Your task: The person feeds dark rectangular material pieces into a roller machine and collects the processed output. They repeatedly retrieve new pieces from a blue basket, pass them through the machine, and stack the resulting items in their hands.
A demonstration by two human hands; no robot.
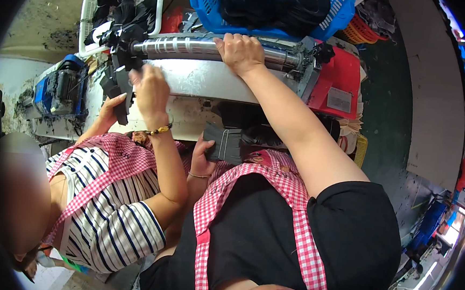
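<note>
I see the wearer's left hand (203,158) closed around a stack of dark grey pieces (227,144), before the checked apron (290,184). The right hand (244,55) half-curls over a shiny metal roller (183,46); I cannot tell whether it grips. Beyond sits a blue basket (200,2); leftward, a co-worker's hands (153,93).

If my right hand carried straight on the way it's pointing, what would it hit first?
Probably the blue basket, beyond the roller your right hand rests on, though its depth is unclear from this view.
</note>
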